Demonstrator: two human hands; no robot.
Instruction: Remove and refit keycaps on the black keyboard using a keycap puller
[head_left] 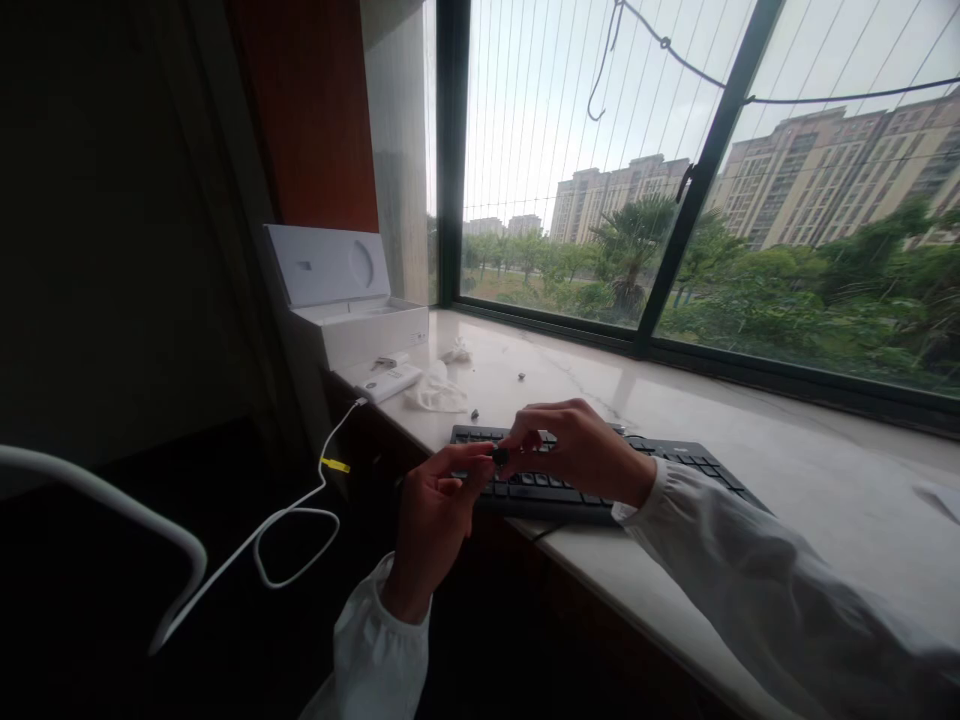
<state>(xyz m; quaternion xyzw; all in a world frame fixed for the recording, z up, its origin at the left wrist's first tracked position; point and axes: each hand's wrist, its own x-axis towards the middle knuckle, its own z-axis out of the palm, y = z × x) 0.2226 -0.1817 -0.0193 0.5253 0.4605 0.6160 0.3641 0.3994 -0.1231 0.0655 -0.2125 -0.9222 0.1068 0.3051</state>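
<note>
Head view, sole camera. Small dark piece (500,456) sits between the fingertips of both hands, above the left part of the black keyboard (555,497). Left hand (435,510): thumb and forefinger pinched together on the piece, from its left and near side. Right hand (581,445): thumb and fingertips together on it from the right.

Key relation: neither hand is nearer; the piece lies at the meeting point of the two pinches. Long axis: cannot tell, too small and partly covered by fingers. Keyboard's long axis runs from far left to near right along the edge of the pale counter (825,480).

Surroundings: one loose dark bit (475,414) just beyond the keyboard's far left corner; a second small bit (521,377) farther off. Crumpled wrapping (439,393) left of these; opened white box (375,335) at far left.
</note>
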